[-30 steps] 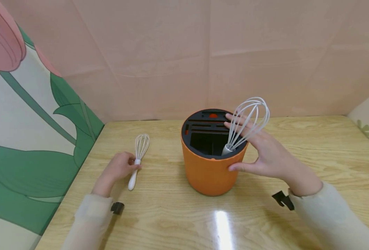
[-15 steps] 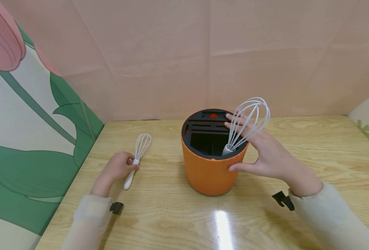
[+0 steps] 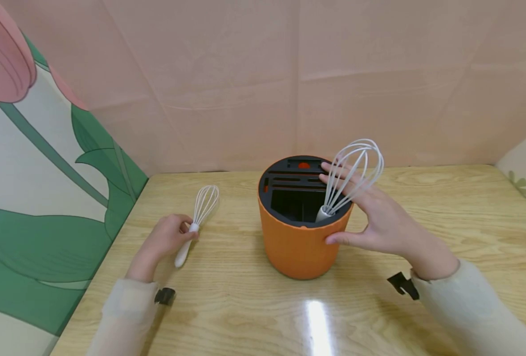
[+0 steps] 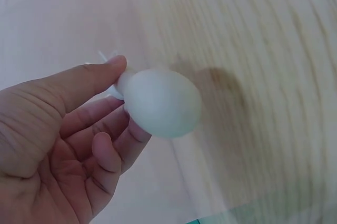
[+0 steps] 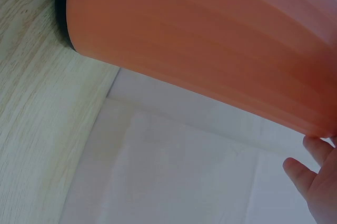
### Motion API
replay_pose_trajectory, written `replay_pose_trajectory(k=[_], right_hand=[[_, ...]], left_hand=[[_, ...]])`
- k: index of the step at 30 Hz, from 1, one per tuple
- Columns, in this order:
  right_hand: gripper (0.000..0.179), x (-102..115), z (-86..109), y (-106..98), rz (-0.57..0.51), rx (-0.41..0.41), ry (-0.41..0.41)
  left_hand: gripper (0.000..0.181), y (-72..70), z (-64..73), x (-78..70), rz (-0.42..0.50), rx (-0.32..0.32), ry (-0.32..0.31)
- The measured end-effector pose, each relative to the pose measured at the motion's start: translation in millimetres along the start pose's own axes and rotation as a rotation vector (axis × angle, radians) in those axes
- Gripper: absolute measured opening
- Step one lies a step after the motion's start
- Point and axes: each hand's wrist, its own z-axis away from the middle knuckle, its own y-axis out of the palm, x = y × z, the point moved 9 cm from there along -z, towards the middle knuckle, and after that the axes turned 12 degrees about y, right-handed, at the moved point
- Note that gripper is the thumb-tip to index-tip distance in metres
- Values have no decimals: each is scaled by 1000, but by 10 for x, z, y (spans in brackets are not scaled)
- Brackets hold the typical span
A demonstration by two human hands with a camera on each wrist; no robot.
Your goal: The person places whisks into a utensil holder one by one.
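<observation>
My left hand [image 3: 167, 236] pinches a small white whisk [image 3: 193, 227] at its neck between thumb and fingers. Its wire loops point up and away; the handle slants toward me. In the left wrist view the rounded end of the whisk handle [image 4: 164, 103] faces the camera. My right hand [image 3: 383, 222] rests against an orange utensil holder [image 3: 305, 249], thumb on its outer wall and straight fingers over the rim. A larger whisk [image 3: 352, 178] stands handle-down in the holder, wires leaning right over those fingers. The right wrist view has the holder's orange wall [image 5: 200, 45] large.
The holder's black slotted top [image 3: 294, 180] has a wide square opening and narrow slots. Behind the wooden table [image 3: 236, 306] hangs a pinkish cloth [image 3: 227, 89]. A flower-patterned panel [image 3: 58, 207] borders the left side.
The small whisk has tilted in my left hand: its wires swing right and rise slightly, while the handle end shifts left. My right hand and the holder have stayed still.
</observation>
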Motion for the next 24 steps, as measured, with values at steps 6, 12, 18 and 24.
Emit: replay_pose_trajectory(k=[6,12,18,24], right_hand=[[99,-1,1,-3,4,-3,-1],[98,2,-2,-3,2,-9,-15],[97,2,1,-1,-8,-14,-30],[98,-7,-3,0,-10,-9,-28]], left_hand=[[32,-66,-7,-85,-23,-24,32],[31,-138,-16,-195,-43,-52,69],[33,-199,-23,-308,-27,-80,98],[36,-265,-25,-438,-21,-133,128]])
